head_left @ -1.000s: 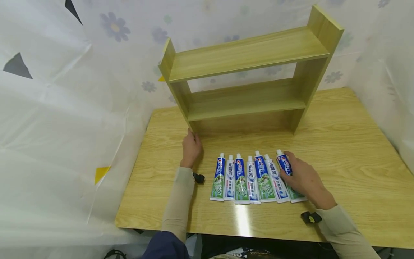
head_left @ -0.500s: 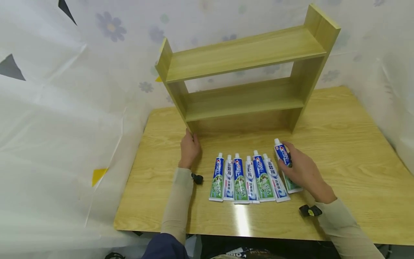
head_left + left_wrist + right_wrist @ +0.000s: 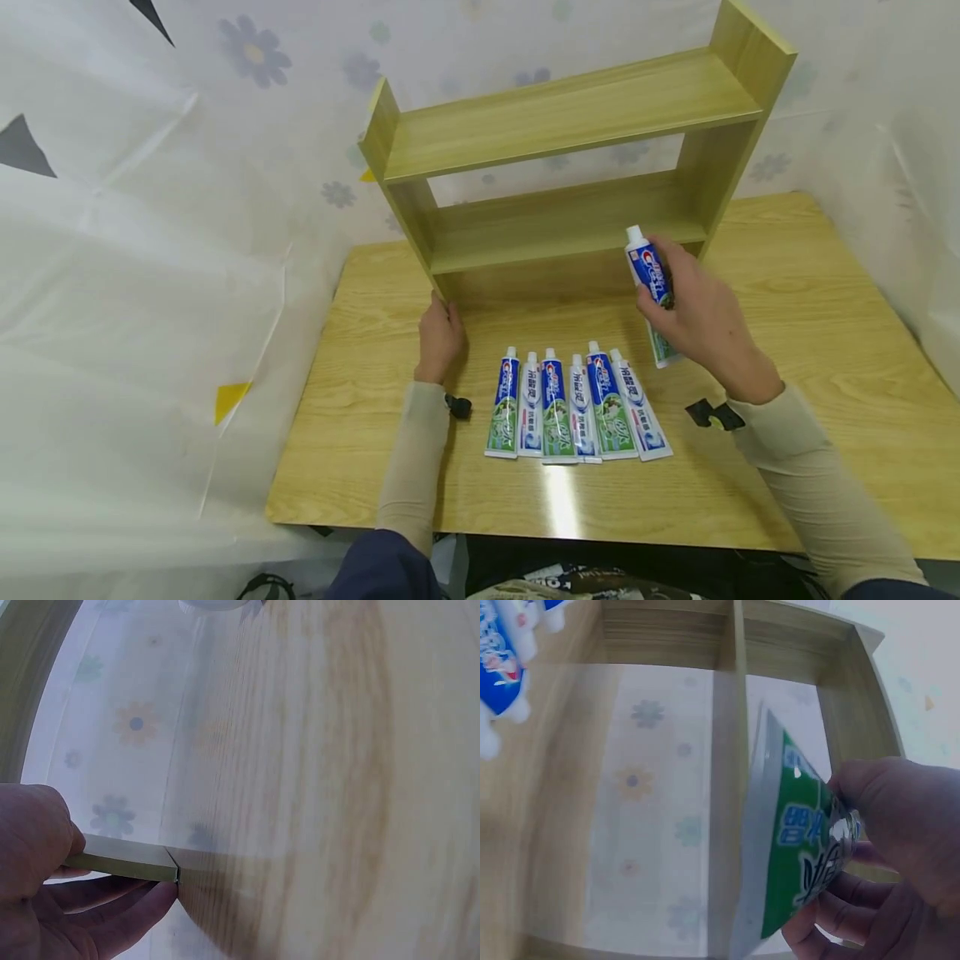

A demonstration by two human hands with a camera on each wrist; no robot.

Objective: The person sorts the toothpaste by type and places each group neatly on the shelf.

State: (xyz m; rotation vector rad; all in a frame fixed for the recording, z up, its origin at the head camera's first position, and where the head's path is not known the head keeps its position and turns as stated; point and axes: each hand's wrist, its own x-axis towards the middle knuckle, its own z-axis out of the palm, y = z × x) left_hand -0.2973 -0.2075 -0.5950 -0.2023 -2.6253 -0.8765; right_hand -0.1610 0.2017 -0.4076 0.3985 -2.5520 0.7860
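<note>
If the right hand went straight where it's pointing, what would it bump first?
Probably the lower wooden shelf, though the toothpaste tube in the right hand might touch it first; depth is unclear.

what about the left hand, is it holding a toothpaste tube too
No, the left hand grips the wooden shelf near its bottom corner.

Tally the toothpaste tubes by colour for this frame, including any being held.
Blue-and-green Crest toothpaste tubes: 4, one of them held in the right hand
White-and-blue toothpaste tubes: 3
Total: 7
</note>
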